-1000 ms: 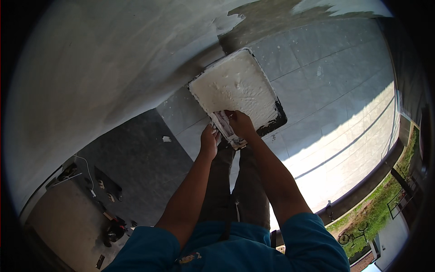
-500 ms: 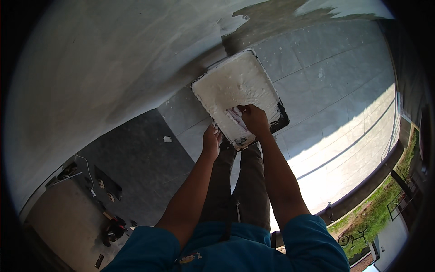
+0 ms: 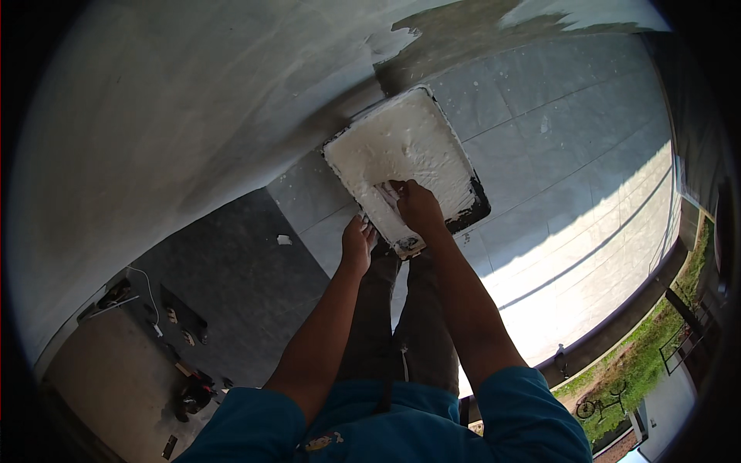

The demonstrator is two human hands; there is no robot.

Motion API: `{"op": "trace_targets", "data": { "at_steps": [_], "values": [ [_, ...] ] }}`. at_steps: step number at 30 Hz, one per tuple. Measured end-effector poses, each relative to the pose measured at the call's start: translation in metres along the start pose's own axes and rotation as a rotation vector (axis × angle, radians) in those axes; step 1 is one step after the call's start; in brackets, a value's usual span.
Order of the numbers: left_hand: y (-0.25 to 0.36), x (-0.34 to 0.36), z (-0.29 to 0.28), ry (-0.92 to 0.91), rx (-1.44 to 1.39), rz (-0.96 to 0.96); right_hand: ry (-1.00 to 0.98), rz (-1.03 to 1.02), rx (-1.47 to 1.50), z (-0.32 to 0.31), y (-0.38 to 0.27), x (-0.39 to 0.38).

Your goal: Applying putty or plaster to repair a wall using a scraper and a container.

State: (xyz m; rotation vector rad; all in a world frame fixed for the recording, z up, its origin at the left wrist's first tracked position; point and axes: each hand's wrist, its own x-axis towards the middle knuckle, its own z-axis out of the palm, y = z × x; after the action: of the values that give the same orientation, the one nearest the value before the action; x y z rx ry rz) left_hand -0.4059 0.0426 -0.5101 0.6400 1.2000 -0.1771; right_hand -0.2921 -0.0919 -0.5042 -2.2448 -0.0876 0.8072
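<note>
A black rectangular tub [image 3: 480, 202] full of white, paste-like plaster [image 3: 409, 139] is in front of me, above my legs. My right hand [image 3: 421, 208] is closed on a flat-bladed trowel [image 3: 385, 193] smeared with white. The blade lies at the plaster near the tub's left side; the handle is mostly hidden by my fingers. At the tub's near left edge, my left hand [image 3: 358, 241] has its whitened fingers curled round the rim.
A pale wall [image 3: 193, 116] rises on the left, with a rough grey patch [image 3: 448, 38] at the top. Grey tiles [image 3: 556, 131] cover the floor, sunlit at right. Tools and a cable [image 3: 158, 305] lie on the dark floor at lower left. Outside stands a bicycle [image 3: 602, 403].
My right hand and the trowel have shifted a little to the left across the plaster. My left hand stays at the tub's edge.
</note>
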Motion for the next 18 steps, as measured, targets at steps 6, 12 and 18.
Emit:
{"op": "trace_targets", "data": {
  "at_steps": [6, 12, 18],
  "values": [
    [-0.001, -0.002, 0.004, 0.029, -0.011, 0.009, 0.040, 0.009, 0.002, -0.002, -0.022, 0.009],
    [0.001, 0.001, -0.002, 0.023, -0.012, 0.012, 0.076, 0.055, 0.042, 0.001, -0.022, 0.019],
    [-0.003, -0.003, 0.005, 0.036, 0.001, 0.011, 0.026, 0.043, -0.031, -0.017, -0.019, 0.020]
  ]
}}
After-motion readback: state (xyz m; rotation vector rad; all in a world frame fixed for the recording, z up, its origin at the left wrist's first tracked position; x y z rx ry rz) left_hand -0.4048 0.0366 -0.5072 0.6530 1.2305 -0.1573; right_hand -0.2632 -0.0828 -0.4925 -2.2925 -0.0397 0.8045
